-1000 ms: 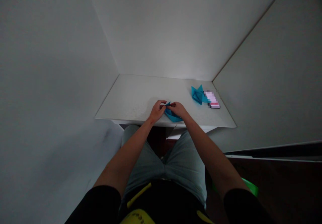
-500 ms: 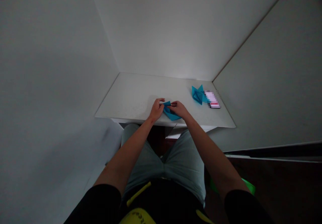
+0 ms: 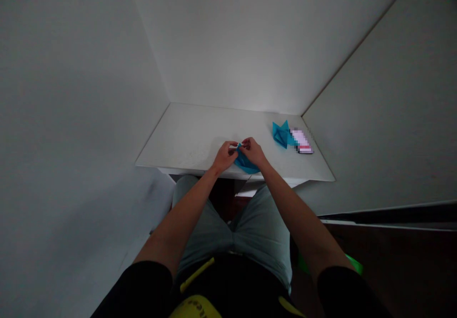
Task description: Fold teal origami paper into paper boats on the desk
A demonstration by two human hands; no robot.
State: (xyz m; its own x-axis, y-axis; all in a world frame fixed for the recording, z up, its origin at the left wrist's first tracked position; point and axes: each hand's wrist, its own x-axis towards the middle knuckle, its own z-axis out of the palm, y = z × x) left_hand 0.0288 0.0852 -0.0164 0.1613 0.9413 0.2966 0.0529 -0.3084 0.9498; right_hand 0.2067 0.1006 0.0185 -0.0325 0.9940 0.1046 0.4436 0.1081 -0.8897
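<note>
The blue paper [image 3: 245, 162] sits at the front edge of the worktop [image 3: 193, 137], about mid-width. Left hand [image 3: 225, 155] and right hand [image 3: 254, 152] each have a tight fingertip grip pinching its top point. I'd keep the edges lined up and crease slowly. Another blue fold [image 3: 281, 134] sits near the far right corner, beside a blurred-out thing [image 3: 302, 141]. No readable writing anywhere.

A white table [image 3: 185, 139] fills a dim corner between plain white walls [image 3: 228, 42].
</note>
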